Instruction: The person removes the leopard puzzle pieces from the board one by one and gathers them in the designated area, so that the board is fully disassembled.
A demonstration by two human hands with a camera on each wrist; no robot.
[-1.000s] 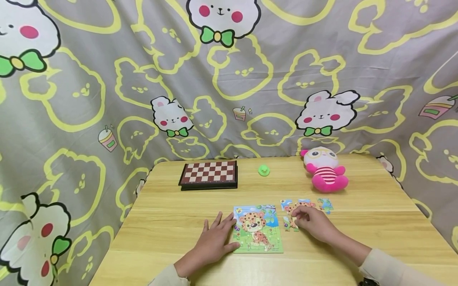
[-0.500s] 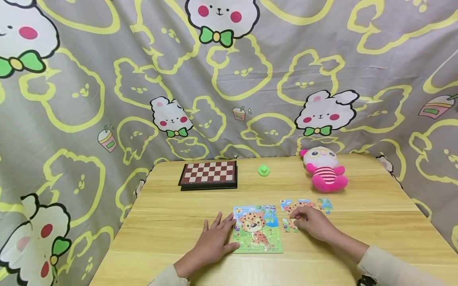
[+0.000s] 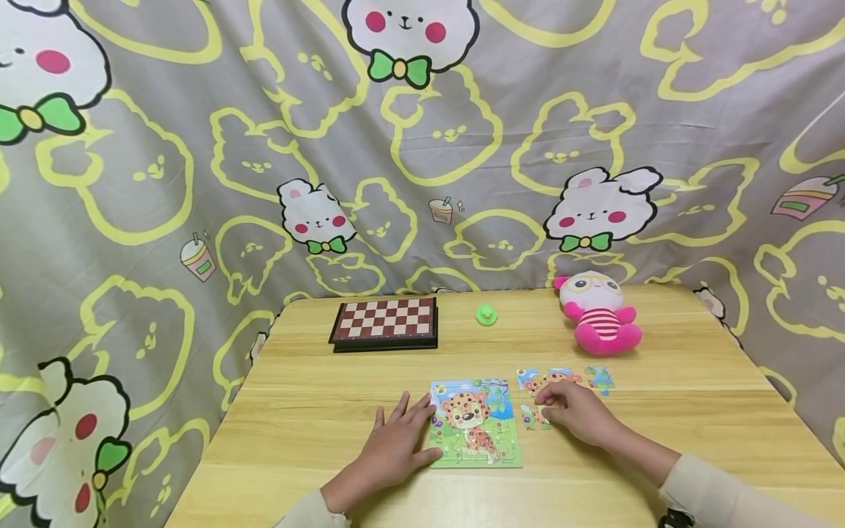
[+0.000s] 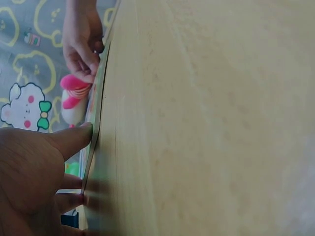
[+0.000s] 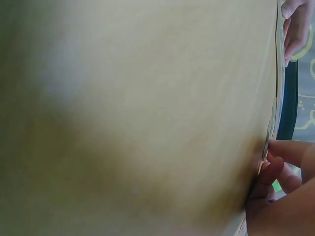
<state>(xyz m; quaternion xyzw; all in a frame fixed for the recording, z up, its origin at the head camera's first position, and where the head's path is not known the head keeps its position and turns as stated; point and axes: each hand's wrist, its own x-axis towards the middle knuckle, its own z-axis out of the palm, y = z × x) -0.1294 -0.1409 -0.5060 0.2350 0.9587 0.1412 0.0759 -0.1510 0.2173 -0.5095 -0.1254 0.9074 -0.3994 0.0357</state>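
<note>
R hand (image 3: 577,416) on loose piece (image 3: 528,416)

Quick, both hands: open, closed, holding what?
Left hand: open, flat against the puzzle board.
Right hand: fingers curled, pinching a loose puzzle piece.

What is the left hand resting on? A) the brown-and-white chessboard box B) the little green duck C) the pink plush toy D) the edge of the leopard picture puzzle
D: the left hand lies flat on the wooden table, its fingers touching the left edge of the square leopard picture puzzle.
</note>
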